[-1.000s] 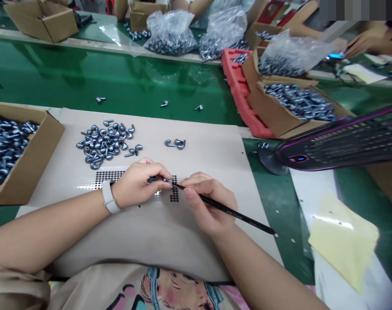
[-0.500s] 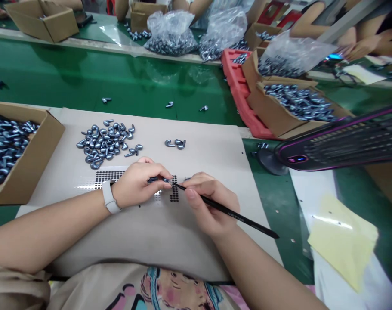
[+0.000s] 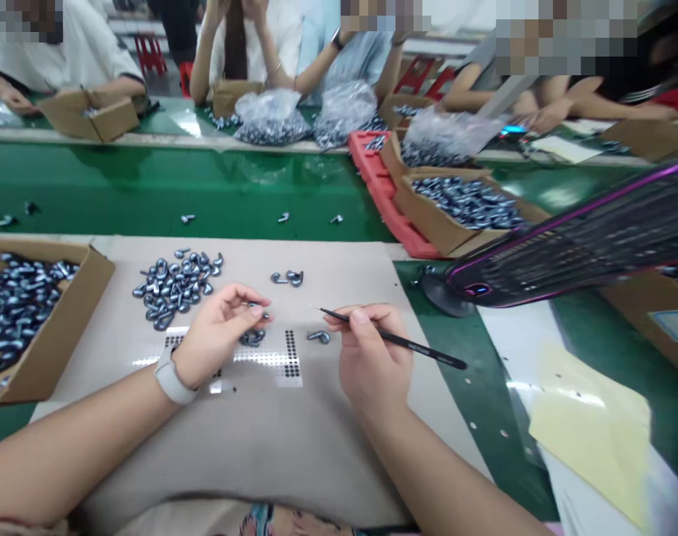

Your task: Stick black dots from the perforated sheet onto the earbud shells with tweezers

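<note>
My left hand (image 3: 221,327) is raised over a sheet of tiny black mesh dots (image 3: 272,358), its fingertips pinched on a small grey metal earbud-shaped part (image 3: 259,308), which they mostly hide. My right hand (image 3: 372,350) grips a thin black pointed stylus (image 3: 397,341), whose tip is in the air. Just below my left fingers lie two more such parts (image 3: 253,338). Another (image 3: 319,336) rests near my right hand. A loose heap of these parts (image 3: 174,286) lies on the beige mat (image 3: 249,447), left of my hands.
A cardboard box of parts (image 3: 37,324) stands at the mat's left. To the right are a fan (image 3: 567,242), more filled boxes, and a red tray (image 3: 383,190). Beyond the green belt (image 3: 165,179), co-workers sit behind plastic bags of parts. A yellow sheet (image 3: 589,424) lies at lower right.
My view has tilted up, showing more of the far side. My hands have moved apart, the left lifting off the dot sheet and the stylus tip withdrawing from the left fingers.
</note>
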Tool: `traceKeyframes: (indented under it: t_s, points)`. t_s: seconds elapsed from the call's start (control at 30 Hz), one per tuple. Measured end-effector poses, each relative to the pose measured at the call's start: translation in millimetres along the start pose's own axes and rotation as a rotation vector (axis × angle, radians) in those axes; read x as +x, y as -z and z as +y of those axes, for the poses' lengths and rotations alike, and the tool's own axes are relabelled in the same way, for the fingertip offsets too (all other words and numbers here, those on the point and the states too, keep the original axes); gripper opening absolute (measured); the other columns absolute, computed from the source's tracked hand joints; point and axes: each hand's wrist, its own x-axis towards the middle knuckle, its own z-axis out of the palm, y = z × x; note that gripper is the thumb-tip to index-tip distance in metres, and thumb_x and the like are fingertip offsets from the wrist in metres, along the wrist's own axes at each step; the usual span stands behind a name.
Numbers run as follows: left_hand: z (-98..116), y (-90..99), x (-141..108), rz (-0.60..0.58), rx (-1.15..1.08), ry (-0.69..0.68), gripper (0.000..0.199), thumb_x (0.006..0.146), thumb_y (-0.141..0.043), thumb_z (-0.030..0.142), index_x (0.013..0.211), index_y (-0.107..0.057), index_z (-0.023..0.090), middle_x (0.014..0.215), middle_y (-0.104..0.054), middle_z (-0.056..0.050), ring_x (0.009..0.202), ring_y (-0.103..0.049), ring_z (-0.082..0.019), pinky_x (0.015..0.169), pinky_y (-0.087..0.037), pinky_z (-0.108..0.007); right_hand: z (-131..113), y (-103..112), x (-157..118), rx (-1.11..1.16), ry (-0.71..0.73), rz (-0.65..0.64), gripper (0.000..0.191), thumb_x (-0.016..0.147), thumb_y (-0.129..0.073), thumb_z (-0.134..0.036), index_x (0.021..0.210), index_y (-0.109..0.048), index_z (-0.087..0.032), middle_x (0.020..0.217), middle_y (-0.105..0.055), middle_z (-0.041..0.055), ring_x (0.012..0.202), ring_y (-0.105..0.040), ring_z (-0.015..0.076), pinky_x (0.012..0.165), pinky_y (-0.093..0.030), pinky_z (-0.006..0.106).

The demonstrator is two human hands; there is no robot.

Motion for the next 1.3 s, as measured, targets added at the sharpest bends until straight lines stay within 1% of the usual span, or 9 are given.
traceKeyframes:
  t_s: [0.1,0.27,0.43,0.53,0.63,0.77,0.97,1.13,1.3]
  points:
    - [16,-2.3,22,0.048,0.099,0.122,0.006,0.076,-0.052,0.015,0.081,-0.050,0.019,0.079,-0.062,-0.002,0.076,-0.067,-0.016,0.067,-0.055,-0.029,0,3,14,-0.017,-0.121,0.146,0.030,0.069,-0.079,-0.043,0.069,-0.059,-0.021,0.064,-0.067,-0.0039,0.060,-0.066,0.0126,0.066,-0.051,0.028]
    - [24,-31.2,110,0.004,0.573,-0.028,0.005,0.081,-0.053,0.014,0.081,-0.052,0.019,0.064,-0.048,0.004,0.065,-0.057,-0.015,0.061,-0.047,-0.027,10,13,43,-0.036,-0.115,0.338,0.036,0.062,-0.077,-0.049,0.065,-0.054,-0.021,0.057,-0.060,-0.0059,0.061,-0.062,0.0128,0.067,-0.046,0.027]
    - [13,-95.5,205,-0.157,0.944,-0.193,0.021,0.089,-0.064,0.021,0.109,-0.061,0.016,0.102,-0.064,-0.006,0.097,-0.062,-0.022,0.087,-0.051,-0.042,31,21,57,-0.072,-0.149,0.398,0.035,0.063,-0.075,-0.049,0.065,-0.055,-0.021,0.057,-0.061,-0.0029,0.057,-0.056,0.0138,0.062,-0.043,0.028]
    - [5,-132.9,240,-0.261,1.108,-0.239,0.032,0.094,-0.061,0.030,0.123,-0.059,0.017,0.124,-0.060,-0.010,0.107,-0.061,-0.025,0.091,-0.053,-0.047,36,22,56,-0.096,-0.169,0.367,0.033,0.066,-0.072,-0.049,0.065,-0.055,-0.021,0.057,-0.062,-0.0017,0.057,-0.056,0.0151,0.061,-0.044,0.028]
    - [-1,-154.7,261,-0.299,1.238,-0.240,0.034,0.094,-0.061,0.032,0.124,-0.058,0.017,0.126,-0.060,-0.011,0.108,-0.062,-0.025,0.091,-0.054,-0.047,36,21,55,-0.119,-0.184,0.332,0.031,0.069,-0.071,-0.048,0.065,-0.056,-0.021,0.058,-0.062,-0.0010,0.059,-0.057,0.0165,0.061,-0.045,0.029]
    - [-6,-155.5,278,-0.318,1.327,-0.240,0.031,0.094,-0.061,0.032,0.122,-0.059,0.017,0.125,-0.060,-0.010,0.107,-0.062,-0.024,0.090,-0.054,-0.045,35,20,55,-0.145,-0.211,0.307,0.031,0.072,-0.069,-0.048,0.065,-0.055,-0.021,0.059,-0.062,-0.0001,0.061,-0.057,0.0176,0.063,-0.045,0.030]
    - [-6,-126.7,281,-0.342,1.294,-0.245,0.029,0.094,-0.061,0.031,0.118,-0.061,0.016,0.121,-0.062,-0.010,0.104,-0.063,-0.023,0.088,-0.055,-0.044,34,18,56,-0.174,-0.243,0.281,0.032,0.072,-0.066,-0.049,0.062,-0.052,-0.022,0.060,-0.061,-0.0005,0.062,-0.054,0.0171,0.064,-0.043,0.030]
    - [0,-108.2,263,-0.350,1.150,-0.264,0.019,0.093,-0.062,0.029,0.104,-0.064,0.014,0.103,-0.066,-0.006,0.090,-0.064,-0.019,0.081,-0.055,-0.039,32,17,56,-0.195,-0.247,0.259,0.031,0.073,-0.064,-0.048,0.063,-0.051,-0.022,0.060,-0.060,-0.0009,0.061,-0.052,0.0166,0.063,-0.042,0.030]
    - [24,-110.2,218,-0.334,0.926,-0.337,0.013,0.080,-0.072,0.021,0.088,-0.064,0.015,0.077,-0.062,0.001,0.070,-0.056,-0.013,0.070,-0.048,-0.028,33,18,57,-0.213,-0.237,0.250,0.028,0.075,-0.061,-0.046,0.065,-0.051,-0.022,0.060,-0.059,-0.0010,0.061,-0.052,0.0165,0.063,-0.042,0.030]
